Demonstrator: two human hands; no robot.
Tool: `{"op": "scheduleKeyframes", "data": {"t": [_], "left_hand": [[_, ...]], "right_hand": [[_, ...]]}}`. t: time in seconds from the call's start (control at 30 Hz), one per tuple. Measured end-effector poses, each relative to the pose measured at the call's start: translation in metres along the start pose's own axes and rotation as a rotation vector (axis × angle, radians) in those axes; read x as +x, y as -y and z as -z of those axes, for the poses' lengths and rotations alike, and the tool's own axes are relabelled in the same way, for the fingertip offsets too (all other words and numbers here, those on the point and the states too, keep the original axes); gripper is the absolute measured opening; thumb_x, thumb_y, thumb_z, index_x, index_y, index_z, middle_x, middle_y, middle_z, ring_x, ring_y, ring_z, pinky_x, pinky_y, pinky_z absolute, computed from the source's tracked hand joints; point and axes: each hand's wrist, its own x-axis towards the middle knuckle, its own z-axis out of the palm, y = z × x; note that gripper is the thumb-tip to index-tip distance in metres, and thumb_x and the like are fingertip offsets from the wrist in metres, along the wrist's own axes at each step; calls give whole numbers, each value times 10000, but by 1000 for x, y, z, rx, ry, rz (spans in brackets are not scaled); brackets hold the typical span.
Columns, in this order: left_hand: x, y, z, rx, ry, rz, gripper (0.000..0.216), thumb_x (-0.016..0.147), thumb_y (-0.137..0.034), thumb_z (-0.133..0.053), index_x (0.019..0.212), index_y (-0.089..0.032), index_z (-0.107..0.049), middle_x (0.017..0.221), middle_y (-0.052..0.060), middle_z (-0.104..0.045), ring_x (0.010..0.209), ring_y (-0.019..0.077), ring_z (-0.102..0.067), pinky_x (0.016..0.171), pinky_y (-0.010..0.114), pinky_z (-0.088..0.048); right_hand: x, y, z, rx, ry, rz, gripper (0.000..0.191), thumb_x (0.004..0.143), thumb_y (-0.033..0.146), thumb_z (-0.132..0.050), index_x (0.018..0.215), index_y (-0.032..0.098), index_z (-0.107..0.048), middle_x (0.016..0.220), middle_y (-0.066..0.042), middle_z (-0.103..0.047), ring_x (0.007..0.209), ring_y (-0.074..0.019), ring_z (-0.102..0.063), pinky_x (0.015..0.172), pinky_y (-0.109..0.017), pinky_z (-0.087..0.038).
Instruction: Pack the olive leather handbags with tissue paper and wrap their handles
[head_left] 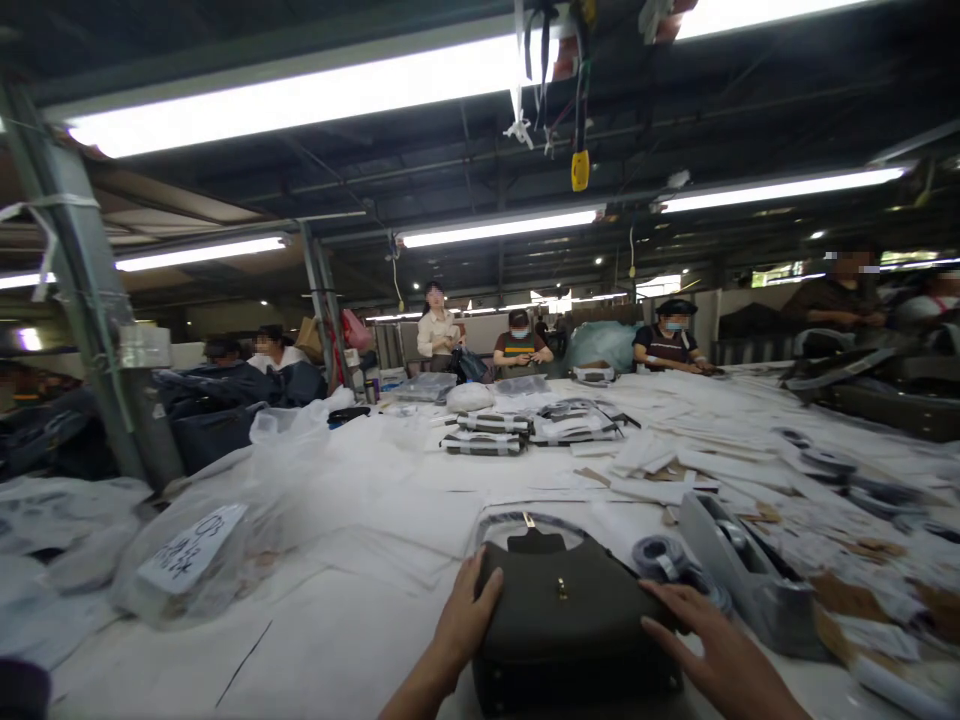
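Note:
A dark olive handbag [574, 610] stands on the table right in front of me. On its front is a small gold-coloured clasp [562, 588], and a strap tab with a gold-coloured metal piece [529, 521] sticks up at its top. The handle [581, 520] arches behind and looks wrapped in clear film. My left hand [466, 612] grips the bag's left upper side, thumb towards the front. My right hand [701, 640] rests against the right side with its fingers stretched and apart. The bag's lower part is in shadow.
A grey tape dispenser [742, 570] and tape rolls [664, 555] stand right of the bag. Plastic bags, one with a handwritten label [193, 545], lie left. Wrapped bag parts [484, 442] lie further back. Paper scraps cover the right side. Several people work beyond the table.

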Motion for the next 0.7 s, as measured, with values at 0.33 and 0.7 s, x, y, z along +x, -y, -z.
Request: {"op": "scheduleKeyframes", "data": {"t": [0.33, 0.7], "left_hand": [[-39, -16, -12, 790, 287, -612, 850, 753, -403, -804, 1473, -288, -367, 1522, 111, -425, 1395, 357, -386, 1156, 635, -264], [-17, 10, -27, 962, 362, -751, 629, 934, -147, -534, 1490, -356, -327, 1498, 75, -464, 1352, 320, -457, 1103, 520, -377]], "right_hand": [[25, 37, 7, -213, 458, 349, 785, 761, 371, -757, 1474, 276, -441, 1542, -94, -415, 1430, -322, -346, 1178, -509, -286], [32, 34, -31, -363, 542, 540, 674, 865, 196, -603, 1489, 340, -393, 1504, -38, -478, 1391, -328, -407, 1129, -557, -300]]}}
